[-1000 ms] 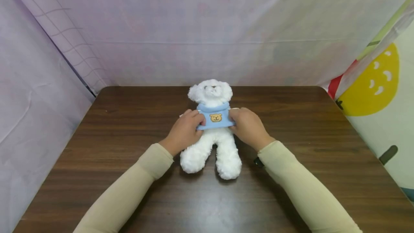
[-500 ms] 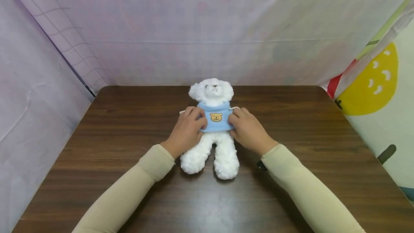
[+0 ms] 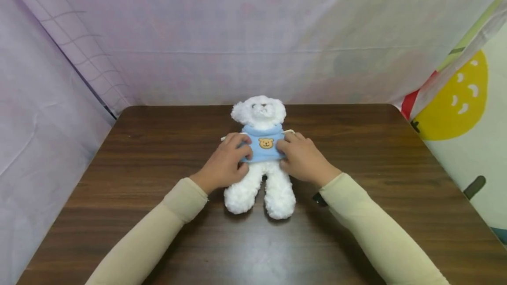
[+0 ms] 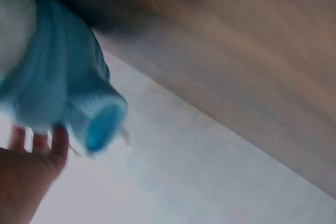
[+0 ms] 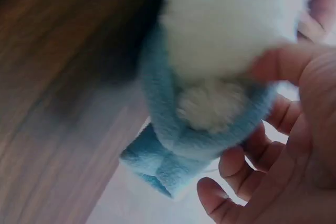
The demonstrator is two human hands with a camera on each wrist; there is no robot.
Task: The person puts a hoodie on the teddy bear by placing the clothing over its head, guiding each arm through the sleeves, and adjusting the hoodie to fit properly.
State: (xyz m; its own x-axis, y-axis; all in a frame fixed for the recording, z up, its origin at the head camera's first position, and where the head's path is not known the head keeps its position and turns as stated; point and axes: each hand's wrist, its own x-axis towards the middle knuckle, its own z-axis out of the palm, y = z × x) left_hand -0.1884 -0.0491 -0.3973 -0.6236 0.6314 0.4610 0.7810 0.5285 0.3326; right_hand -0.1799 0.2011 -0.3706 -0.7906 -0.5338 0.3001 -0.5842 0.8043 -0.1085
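Head view: a white, fluffy plush bear (image 3: 263,166) in a pale-blue soft fabric top (image 3: 263,155) with a tan bear-face patch (image 3: 266,143) lies on its back at the centre of the frame, on a dark brown wood-grain table (image 3: 158,153). Its long axis runs almost straight up and down the frame, head near the table's far edge, both legs pointing toward the bottom. A bare left hand (image 3: 225,160) reaches in from the lower left and a bare right hand (image 3: 304,157) from the lower right, both in cream long sleeves (image 3: 146,236). The bear's body lies between them; each hand touches its own side of the top, so neither is clearly nearer. The left fingers rest spread on the fabric, thumb apart. A pale patterned curtain (image 3: 245,34) fills the upper frame, and a printed yellow fruit shape (image 3: 455,100) is at the right. Left wrist view, blurred: at the left of the frame, loosely extended left fingertips touch the top from below, beside its round sleeve opening (image 4: 105,128). Right wrist view, also blurred: white fur runs down from the top of the frame into the hem, where a round white tuft (image 5: 210,104) shows. The right thumb lies at the hem, with bent, separated fingers outside it; I cannot tell whether they pinch the cloth.
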